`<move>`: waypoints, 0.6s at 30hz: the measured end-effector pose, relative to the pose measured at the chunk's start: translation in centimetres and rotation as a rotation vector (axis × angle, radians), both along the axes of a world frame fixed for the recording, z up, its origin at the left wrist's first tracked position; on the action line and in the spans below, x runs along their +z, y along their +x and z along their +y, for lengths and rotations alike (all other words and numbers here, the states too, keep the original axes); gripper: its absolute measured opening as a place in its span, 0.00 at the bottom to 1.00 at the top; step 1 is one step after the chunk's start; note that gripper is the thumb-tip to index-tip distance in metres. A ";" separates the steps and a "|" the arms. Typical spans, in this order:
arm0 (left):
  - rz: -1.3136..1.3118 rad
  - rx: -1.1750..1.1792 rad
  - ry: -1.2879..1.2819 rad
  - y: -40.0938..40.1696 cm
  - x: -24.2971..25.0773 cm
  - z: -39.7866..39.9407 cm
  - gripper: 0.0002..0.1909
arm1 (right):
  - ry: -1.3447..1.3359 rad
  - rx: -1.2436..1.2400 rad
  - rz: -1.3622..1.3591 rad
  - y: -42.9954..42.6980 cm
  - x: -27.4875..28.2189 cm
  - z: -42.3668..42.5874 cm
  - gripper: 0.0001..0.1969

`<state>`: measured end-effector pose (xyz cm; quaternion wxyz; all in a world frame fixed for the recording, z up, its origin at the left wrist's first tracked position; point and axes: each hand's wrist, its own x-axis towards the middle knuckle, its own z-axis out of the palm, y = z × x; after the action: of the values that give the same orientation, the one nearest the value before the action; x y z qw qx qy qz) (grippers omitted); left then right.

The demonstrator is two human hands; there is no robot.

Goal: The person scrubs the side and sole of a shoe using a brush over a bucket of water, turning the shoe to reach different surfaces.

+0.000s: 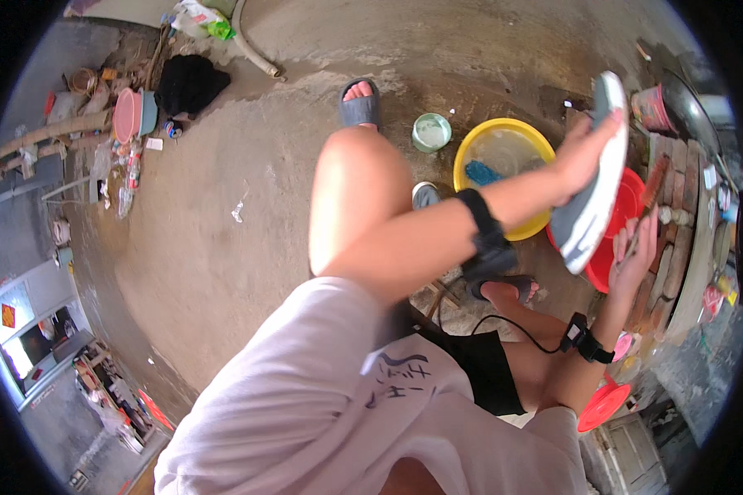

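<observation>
My left hand [579,158] grips a grey shoe with a white sole [600,185], tilted on its side with the sole facing right. To its right, my right hand [638,247] holds a brush with reddish-brown bristles [655,182] by its thin handle, bristles upward and apart from the shoe. Beneath them is a red basin [602,266], partly hidden. A yellow basin [461,164] holds cloudy water and a blue item [483,173] that I cannot identify. Near it stand a small green container [432,132] with whitish contents and another grey shoe [425,194], partly hidden by my arm.
Stacked bricks [675,260] line the right side, near a patterned bucket [653,110]. A hose [254,52] lies on the wet floor. At the left are a pink basin [127,116], black cloth-like material [191,83] and plastic bottles [133,170]. A cable runs to my right wrist strap.
</observation>
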<state>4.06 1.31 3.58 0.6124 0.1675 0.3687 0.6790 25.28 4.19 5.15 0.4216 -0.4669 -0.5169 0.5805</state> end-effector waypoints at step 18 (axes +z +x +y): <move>-0.244 0.237 0.142 3.5 5.7 2.1 0.41 | -0.157 -0.310 -0.207 3.2 4.8 1.6 0.29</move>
<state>7.58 3.41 9.33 0.5548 0.0820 0.2600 0.7861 28.47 5.79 9.96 0.4129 -0.6297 -0.4325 0.4960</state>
